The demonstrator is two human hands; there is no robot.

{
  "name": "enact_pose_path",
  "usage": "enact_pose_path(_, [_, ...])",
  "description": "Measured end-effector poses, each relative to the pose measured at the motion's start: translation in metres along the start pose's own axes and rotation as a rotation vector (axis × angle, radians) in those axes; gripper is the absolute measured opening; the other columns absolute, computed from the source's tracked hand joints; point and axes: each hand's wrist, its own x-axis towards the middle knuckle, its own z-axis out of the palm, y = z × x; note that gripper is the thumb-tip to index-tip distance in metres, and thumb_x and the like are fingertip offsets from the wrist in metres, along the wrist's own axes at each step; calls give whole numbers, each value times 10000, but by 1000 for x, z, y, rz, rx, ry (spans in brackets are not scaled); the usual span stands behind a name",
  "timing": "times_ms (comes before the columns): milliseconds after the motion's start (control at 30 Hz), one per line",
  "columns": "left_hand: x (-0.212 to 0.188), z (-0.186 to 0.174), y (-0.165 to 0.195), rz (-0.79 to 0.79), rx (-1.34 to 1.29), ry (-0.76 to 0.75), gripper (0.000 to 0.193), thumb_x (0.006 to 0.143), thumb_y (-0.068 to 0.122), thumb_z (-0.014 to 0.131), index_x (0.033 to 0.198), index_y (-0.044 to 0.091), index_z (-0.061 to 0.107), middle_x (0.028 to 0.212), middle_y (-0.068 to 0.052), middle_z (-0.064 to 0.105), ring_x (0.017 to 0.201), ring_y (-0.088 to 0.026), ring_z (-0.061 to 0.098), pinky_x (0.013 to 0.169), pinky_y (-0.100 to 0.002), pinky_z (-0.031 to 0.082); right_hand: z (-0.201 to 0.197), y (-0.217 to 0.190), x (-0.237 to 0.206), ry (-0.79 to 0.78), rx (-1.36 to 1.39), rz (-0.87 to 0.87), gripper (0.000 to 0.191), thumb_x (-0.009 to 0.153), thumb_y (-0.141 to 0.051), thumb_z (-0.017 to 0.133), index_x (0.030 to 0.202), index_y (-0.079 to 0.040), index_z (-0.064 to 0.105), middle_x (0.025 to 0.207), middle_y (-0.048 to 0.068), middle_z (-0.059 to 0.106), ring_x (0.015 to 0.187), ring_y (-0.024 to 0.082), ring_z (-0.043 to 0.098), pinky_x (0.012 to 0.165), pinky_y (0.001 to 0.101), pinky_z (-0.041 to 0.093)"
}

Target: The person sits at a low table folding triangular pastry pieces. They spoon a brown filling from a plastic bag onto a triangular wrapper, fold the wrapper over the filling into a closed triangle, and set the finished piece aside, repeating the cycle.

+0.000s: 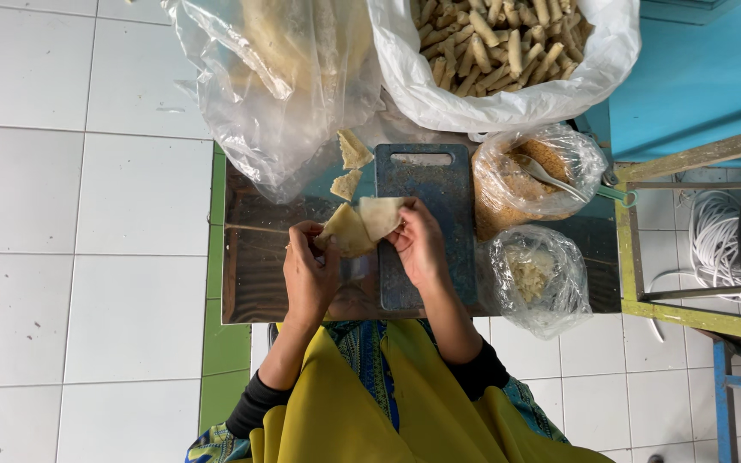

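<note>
I hold a thin wrapper (362, 225) over the left edge of the cutting board (426, 227), pinched by my left hand (310, 274) and right hand (419, 244). Pulled too hard, I judge it tears, dropping onto the desk (250, 274).

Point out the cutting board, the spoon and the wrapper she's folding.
cutting board (439, 184), head view, bare upper surface.
spoon (551, 177), head view, middle of handle.
wrapper (362, 225), head view, centre of folded sheet.
</note>
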Motion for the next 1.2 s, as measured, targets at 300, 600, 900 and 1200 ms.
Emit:
enact_pose_path(300, [3,-11,17,265,33,87,360,932,46,707,1235,-23,525,1175,-201,543,988,-312,583,815,-390,507,-42,-63,-67,172,-1007,-439,214,1107,-174,474,1214,-15,571,1110,163,719,1002,237,751,789,343,655])
enact_pose_path(600, [11,-18,143,877,-303,-786,385,964,26,621,1349,48,630,1326,-117,668,1273,-262,664,1107,-397,553,-26,-42,-104,-156,-1720,-484,495,1056,-114,386,1536,-51,279,1449,300,581,1215,415,655,1013,473,546])
enact_pose_path(900, [-21,-60,236,1429,-345,-1006,461,1046,249,535,1478,89,543,1621,-101,471,1508,-287,484,1232,-407,454,-45,-72,-151,145,-1246,-621,508,1144,-121,392,1610,-58,200,1362,259,663,1257,363,685,1064,428,573])
enact_pose_path(1200, [-2,-115,227,1161,-491,-1151,530,1022,218,527,1497,-16,509,1604,-220,418,1545,-336,380,1266,-496,378,-75,-109,-183,380,-1301,-718,526,1122,3,428,1602,-27,214,1388,242,625,1249,336,645,1042,414,530])
